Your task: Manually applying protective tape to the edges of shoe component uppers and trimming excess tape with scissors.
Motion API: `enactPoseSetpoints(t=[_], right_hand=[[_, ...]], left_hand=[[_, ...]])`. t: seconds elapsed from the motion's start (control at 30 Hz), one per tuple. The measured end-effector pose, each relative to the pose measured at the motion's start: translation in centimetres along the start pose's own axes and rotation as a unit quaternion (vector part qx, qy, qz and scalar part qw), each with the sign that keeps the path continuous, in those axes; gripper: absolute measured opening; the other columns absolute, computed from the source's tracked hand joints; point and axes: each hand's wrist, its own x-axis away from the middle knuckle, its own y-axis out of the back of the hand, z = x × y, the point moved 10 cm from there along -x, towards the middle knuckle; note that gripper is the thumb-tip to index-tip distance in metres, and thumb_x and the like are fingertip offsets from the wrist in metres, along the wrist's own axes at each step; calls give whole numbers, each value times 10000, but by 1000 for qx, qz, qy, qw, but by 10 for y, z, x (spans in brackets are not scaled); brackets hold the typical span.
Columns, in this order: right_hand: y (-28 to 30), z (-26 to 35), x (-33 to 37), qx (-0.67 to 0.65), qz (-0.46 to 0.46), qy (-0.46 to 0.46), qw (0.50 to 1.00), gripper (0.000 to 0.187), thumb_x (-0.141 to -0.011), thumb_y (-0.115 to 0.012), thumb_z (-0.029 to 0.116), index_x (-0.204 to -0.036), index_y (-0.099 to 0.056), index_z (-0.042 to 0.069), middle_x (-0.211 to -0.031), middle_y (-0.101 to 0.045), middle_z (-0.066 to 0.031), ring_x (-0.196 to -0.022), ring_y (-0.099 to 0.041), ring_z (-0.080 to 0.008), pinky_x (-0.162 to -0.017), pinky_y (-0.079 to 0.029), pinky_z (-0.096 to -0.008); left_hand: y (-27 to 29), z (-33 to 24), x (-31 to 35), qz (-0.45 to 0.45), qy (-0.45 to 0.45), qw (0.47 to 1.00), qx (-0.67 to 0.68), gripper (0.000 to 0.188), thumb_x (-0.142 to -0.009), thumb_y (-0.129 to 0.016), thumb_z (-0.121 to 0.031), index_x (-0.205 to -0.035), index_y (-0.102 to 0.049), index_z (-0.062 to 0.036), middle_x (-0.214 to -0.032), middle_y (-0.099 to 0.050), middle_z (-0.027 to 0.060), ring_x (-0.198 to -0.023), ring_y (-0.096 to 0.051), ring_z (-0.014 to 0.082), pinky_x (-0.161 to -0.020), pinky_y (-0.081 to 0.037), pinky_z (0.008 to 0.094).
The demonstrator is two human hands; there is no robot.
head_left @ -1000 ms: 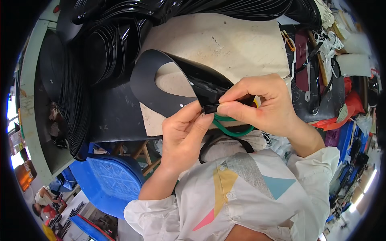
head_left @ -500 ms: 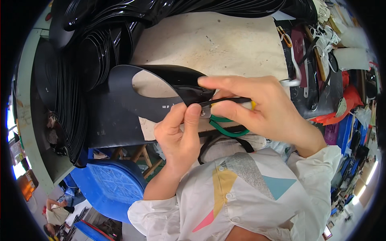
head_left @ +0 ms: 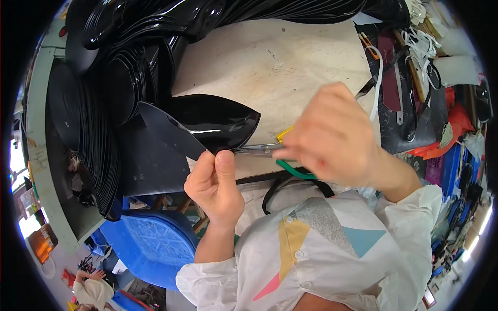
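Black glossy piece [head_left: 215, 120] has flopped over since half a second ago, oval hole now out of sight. It's at 12 o'clock from the left hand [head_left: 217, 184], fingers [head_left: 224, 163] pinching its edge. Right hand [head_left: 332, 140] has pulled away, a blur blocking most of the green-handled scissors [head_left: 293, 170]; can't tell its grip. Stacked black sheets [head_left: 93, 140] at 10 o'clock, blue tub [head_left: 150, 242] around 7.

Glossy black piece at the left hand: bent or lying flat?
Bent: the glossy black piece shows shiny and matte faces at once, the left hand pinching its near edge.
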Motion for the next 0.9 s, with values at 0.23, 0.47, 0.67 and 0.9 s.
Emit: enactPoseSetpoints(t=[0.23,0.47,0.67,0.9], right_hand=[[13,30,-4,29,-25,14,999,225,-646,-765,237,-722,-626,77,-584,-555,21,-533,-517,-131,-732,-414,-358],[-11,-16,-1,-157,46,-145,976,170,-652,-791,196,-662,-658,91,-602,-620,22,-499,-510,-110,-754,-399,-336],[-41,-35,4,-263,107,-239,928,171,-718,-724,216,-708,-688,49,-551,-599,-40,-520,-519,-174,-737,-418,-294],[-86,-56,19,-375,184,-390,820,366,-710,-739,268,-941,-674,-8,-823,-676,-109,-756,-620,-183,-712,-479,-316]], left_hand=[[9,5,5,3,15,999,38,371,-932,-509,-121,-614,-323,-81,-610,-291,-73,-588,-230,30,-511,-174,221],[18,12,14,24,63,991,114,250,-934,-516,-169,-744,-523,-7,-735,-540,5,-673,-442,61,-658,-376,226],[23,18,20,77,79,975,190,228,-929,-517,-178,-842,-570,26,-894,-622,77,-800,-559,130,-785,-427,283],[33,21,22,103,49,964,239,216,-934,-492,-152,-957,-578,45,-969,-621,100,-905,-575,159,-861,-427,324]])
